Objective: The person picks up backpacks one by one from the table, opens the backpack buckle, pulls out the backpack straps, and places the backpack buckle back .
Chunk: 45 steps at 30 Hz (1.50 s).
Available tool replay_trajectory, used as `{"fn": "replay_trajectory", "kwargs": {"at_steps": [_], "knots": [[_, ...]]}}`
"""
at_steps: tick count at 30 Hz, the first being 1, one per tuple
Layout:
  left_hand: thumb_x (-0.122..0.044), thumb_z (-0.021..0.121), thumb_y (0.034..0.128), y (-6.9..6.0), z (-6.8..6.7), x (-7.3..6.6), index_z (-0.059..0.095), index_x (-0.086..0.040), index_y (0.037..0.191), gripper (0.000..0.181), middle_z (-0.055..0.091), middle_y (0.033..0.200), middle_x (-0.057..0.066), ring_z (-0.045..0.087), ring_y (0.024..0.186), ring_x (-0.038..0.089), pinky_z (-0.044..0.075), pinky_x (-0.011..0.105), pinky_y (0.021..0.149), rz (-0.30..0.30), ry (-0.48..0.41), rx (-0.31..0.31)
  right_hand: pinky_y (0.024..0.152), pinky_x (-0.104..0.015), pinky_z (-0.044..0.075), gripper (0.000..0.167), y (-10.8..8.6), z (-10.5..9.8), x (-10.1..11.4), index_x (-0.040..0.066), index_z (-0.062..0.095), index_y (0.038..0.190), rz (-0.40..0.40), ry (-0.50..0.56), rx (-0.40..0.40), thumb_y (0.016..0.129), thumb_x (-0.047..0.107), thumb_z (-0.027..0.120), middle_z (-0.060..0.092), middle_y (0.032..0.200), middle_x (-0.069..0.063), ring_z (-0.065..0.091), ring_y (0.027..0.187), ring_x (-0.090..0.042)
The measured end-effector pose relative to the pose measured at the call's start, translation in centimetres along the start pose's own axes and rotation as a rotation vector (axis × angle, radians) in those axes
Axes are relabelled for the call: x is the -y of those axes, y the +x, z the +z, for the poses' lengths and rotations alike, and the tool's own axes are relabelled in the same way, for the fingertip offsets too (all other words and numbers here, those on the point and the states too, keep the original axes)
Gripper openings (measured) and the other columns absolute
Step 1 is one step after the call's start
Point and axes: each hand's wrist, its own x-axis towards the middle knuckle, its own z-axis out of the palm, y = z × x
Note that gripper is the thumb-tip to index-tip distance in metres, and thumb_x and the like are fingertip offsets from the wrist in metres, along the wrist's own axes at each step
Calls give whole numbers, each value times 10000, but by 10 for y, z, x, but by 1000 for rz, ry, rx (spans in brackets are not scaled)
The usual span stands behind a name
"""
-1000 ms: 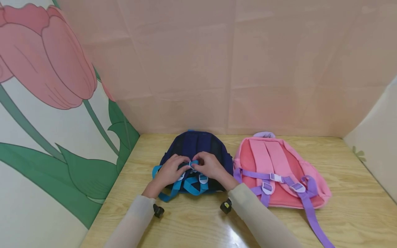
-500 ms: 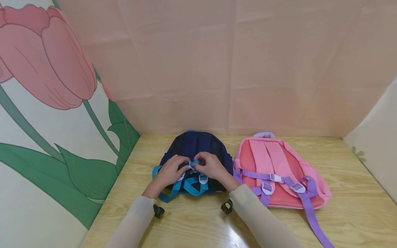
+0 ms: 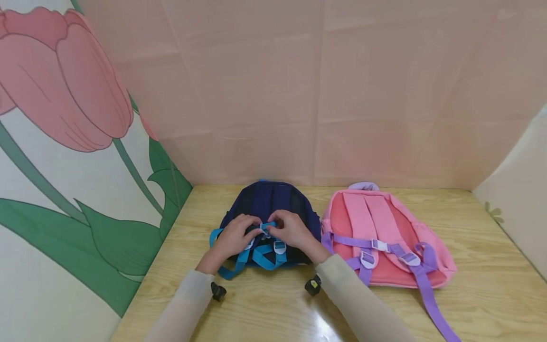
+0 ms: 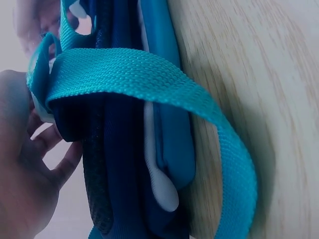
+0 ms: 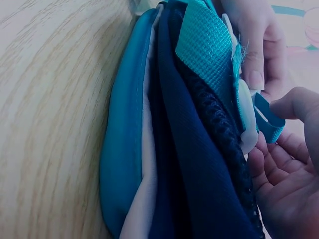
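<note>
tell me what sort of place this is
Probably a tabletop work area indoors, perhaps screened off for recording: a wood-grain table, a creased pinkish sheet behind it and a tulip picture at the left of the head view. The wider room isn't shown.

Tabletop [image 3: 265, 306]: pale wood grain, glossy, glare patch at near side. On it, toward the back: navy backpack [image 3: 265, 202], strap side up; just right of it, pink backpack [image 3: 395, 228], also strap side up, loose purple strap [image 3: 435, 306] trailing toward near edge
</note>
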Motion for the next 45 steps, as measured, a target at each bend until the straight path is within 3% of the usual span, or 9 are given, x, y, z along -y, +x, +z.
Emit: {"fn": "replay_trajectory", "kwargs": {"at_steps": [9, 16, 45], "knots": [[-274, 645, 1008, 1, 1, 1, 691, -146, 1187, 225, 688, 1160, -5, 600, 1037, 177, 514, 377, 888, 9, 3, -10, 638, -246, 479, 175, 3, 1, 2, 86, 706, 1060, -29, 6, 14, 916, 179, 746, 627, 865, -3, 539, 720, -121], [-284, 638, 1011, 1, 1, 0, 689, -145, 1186, 229, 686, 1163, -5, 600, 1046, 179, 515, 373, 894, 7, -8, 2, 639, -247, 485, 140, 1, 3, -1, 113, 707, 1017, 16, -11, 10, 913, 195, 754, 617, 845, 17, 545, 720, -122], [-270, 654, 1002, 0, 1, 1, 689, -149, 1179, 218, 684, 1156, -10, 594, 1047, 173, 514, 375, 900, -3, -21, -2, 645, -250, 476, 158, 1, -1, 3, 106, 703, 1034, 2, 5, 20, 915, 198, 751, 621, 846, 9, 542, 719, -128]]}}
